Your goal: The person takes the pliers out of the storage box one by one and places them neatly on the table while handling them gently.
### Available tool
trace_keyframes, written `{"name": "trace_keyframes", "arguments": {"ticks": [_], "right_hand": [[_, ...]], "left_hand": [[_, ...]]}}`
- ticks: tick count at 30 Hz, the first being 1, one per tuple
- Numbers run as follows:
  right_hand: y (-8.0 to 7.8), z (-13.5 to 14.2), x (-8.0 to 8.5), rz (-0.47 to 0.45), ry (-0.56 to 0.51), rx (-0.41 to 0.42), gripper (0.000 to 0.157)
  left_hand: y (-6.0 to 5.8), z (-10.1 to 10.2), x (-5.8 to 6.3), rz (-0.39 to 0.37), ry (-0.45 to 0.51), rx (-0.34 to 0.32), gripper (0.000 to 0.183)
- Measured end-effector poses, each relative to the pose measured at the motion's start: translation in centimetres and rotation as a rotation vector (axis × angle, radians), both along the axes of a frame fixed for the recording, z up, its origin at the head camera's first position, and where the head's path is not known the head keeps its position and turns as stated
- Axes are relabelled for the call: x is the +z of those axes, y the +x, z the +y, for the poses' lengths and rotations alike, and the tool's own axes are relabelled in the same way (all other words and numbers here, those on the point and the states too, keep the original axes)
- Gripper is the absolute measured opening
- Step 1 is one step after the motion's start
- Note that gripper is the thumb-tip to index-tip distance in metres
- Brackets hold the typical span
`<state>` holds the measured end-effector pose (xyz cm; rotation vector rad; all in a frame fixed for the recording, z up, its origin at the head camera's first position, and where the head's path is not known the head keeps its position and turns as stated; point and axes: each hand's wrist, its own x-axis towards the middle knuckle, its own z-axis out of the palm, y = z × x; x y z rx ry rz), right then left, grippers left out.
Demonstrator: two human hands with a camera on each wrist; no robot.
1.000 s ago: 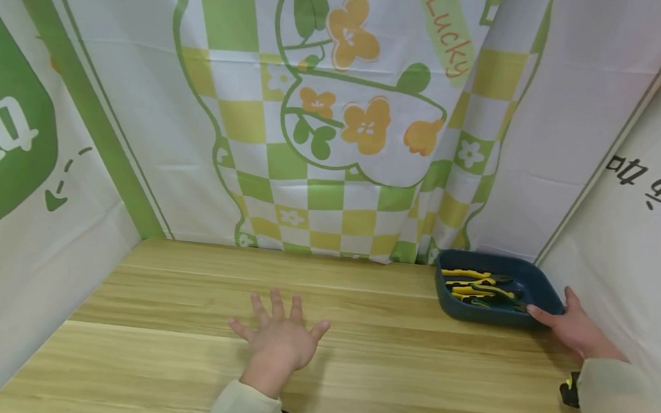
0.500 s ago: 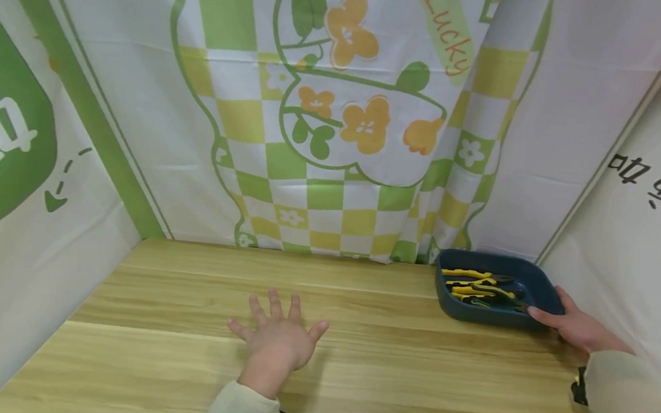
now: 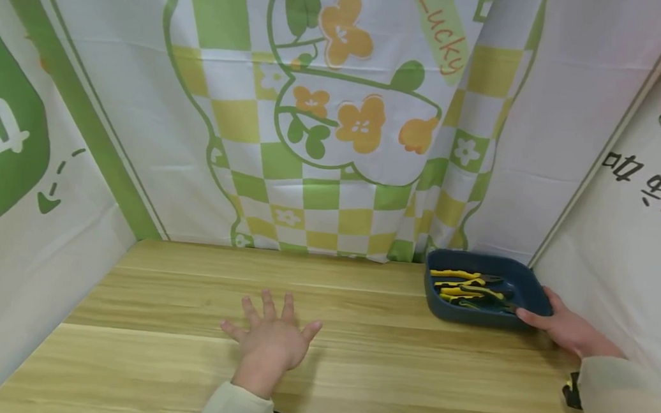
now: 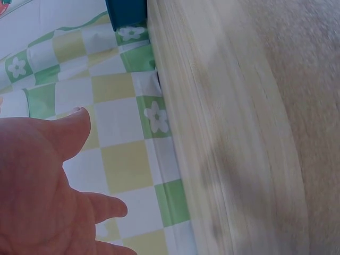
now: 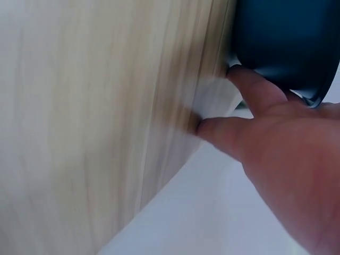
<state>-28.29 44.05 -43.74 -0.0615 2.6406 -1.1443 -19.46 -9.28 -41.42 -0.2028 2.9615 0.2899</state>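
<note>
A dark blue tray [image 3: 475,316] stands at the far right of the table, against the curtain. Inside lie several pliers [image 3: 457,275] with yellow-and-black handles, mostly toward its left side. My right hand [image 3: 572,329] grips the tray's right near corner, its thumb over the rim. The other fingers are partly hidden behind the side in the head view; the right wrist view shows fingertips low beside the tray wall [image 5: 284,45]. My left hand [image 3: 271,344] is held palm down over the middle of the table, fingers spread, holding nothing.
The wooden tabletop [image 3: 387,383] spans the area beneath both hands. A checkered curtain [image 3: 331,200] hangs along the back edge, and printed white cloth [image 3: 621,252] closes off the right side close to my right hand.
The fingers of my right hand have closed in on the tray's right side. The tray has shifted slightly left. My left hand keeps its spread pose, and the head view has turned a little.
</note>
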Motion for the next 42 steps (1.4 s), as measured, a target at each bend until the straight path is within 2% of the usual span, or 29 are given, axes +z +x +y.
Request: {"name": "trace_keyframes", "arguments": {"ticks": [10, 14, 18, 21, 29, 33, 37, 42], "right_hand": [[0.8, -2.3, 0.1, 0.013, 0.011, -0.008, 0.112], [1.2, -3.2, -0.1, 0.033, -0.025, 0.005, 0.112], [1.9, -4.4, -0.1, 0.044, -0.002, -0.001, 0.112], [2.5, -5.4, 0.0, 0.038, 0.037, -0.011, 0.113], [4.1, -7.5, 0.2, -0.018, 0.029, -0.005, 0.114], [4.6, -8.2, 0.2, -0.017, 0.039, 0.003, 0.116], [4.4, -8.1, 0.3, -0.036, -0.023, 0.040, 0.116], [3.2, -7.1, 0.5, -0.102, -0.083, 0.125, 0.121]], "left_hand": [[0.1, -0.2, 0.1, 0.001, 0.005, 0.001, 0.090], [0.1, -0.3, 0.2, -0.002, 0.006, 0.004, 0.089], [0.1, -0.5, 0.2, -0.006, -0.005, 0.008, 0.089], [0.0, -0.6, 0.1, -0.005, -0.012, 0.009, 0.089], [0.1, -0.8, 0.1, -0.011, -0.005, 0.014, 0.089], [0.1, -0.9, 0.1, -0.004, -0.002, 0.016, 0.088], [0.1, -1.0, 0.2, -0.008, 0.000, 0.020, 0.088], [0.2, -1.4, 0.3, -0.008, -0.004, 0.030, 0.089]]}}
